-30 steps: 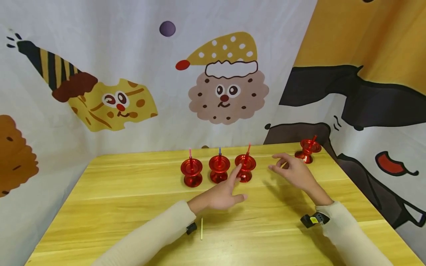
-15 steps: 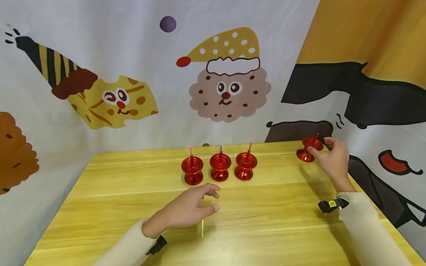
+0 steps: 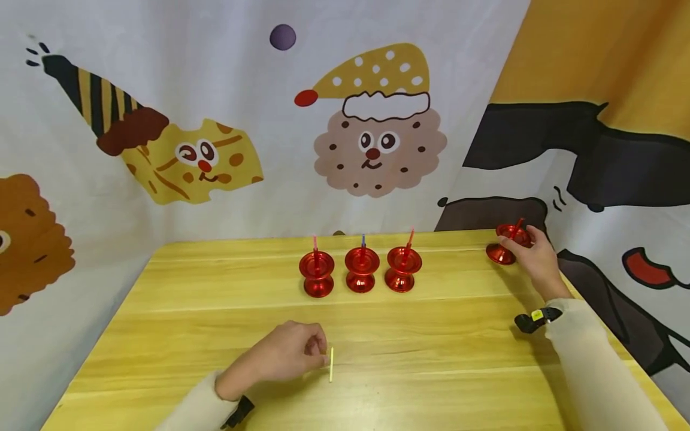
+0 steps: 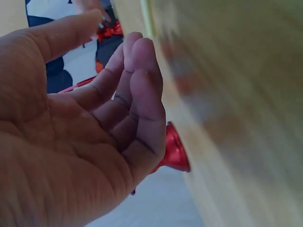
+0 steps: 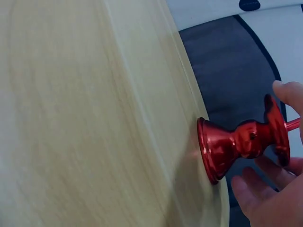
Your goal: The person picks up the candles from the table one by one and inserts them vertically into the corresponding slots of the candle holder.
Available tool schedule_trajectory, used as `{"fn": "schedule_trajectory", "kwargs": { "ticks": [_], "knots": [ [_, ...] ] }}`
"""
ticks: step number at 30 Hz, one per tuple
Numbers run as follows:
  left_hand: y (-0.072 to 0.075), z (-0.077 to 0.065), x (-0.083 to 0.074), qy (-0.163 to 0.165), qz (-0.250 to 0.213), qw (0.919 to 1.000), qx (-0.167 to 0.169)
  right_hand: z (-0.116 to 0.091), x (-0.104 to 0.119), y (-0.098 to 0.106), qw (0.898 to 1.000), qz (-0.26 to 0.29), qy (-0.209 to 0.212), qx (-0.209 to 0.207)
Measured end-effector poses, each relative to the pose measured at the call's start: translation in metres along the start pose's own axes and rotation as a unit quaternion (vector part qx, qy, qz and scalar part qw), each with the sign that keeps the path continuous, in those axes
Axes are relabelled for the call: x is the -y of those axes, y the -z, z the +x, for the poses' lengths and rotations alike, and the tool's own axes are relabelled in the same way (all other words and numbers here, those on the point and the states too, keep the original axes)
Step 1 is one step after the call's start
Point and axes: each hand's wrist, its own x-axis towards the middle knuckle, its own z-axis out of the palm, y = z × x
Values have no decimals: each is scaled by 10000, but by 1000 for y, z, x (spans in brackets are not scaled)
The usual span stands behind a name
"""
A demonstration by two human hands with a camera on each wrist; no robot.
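My right hand [image 3: 539,263] curls its thumb and fingers round the dish of a shiny red candle holder [image 5: 248,139] at the table's back right corner. A thin red candle [image 3: 518,227] stands tilted in that holder, its base on the table. My left hand [image 3: 283,356] hovers low over the front of the table, fingers loosely bent. Beside its fingertips lies a thin pale-yellow stick [image 3: 331,365]. A gap shows between thumb [image 4: 71,35] and fingers in the left wrist view, with nothing held.
Three more red holders stand in a row: one with a pink candle [image 3: 315,243], one with a blue candle [image 3: 363,240], one with a tilted red candle [image 3: 411,238]. A printed curtain [image 3: 291,149] hangs behind the wooden table [image 3: 215,299].
My right hand has moved right and back to the far holder and closed round its dish. My left hand has drawn back from the row, down and left to the yellow stick.
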Motion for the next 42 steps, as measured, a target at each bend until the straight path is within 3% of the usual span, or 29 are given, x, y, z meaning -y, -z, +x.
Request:
{"fn": "schedule_trajectory", "kwargs": {
  "ticks": [9,15,26,34,42],
  "knots": [
    [-17,1,-1,95,351,9993,-112,3,-1,-1,9996,52,-251,-147],
    [-22,7,-2,326,406,9986,14,-1,1,-1,9998,46,-138,118],
    [-16,16,3,-315,149,9986,389,-15,2,-1,9966,368,271,693],
    [-15,20,3,-438,274,9975,487,-22,4,-5,9922,355,510,1079],
    [-14,23,-1,-215,209,9978,587,-36,15,-15,9906,271,610,1191]
  ]
}}
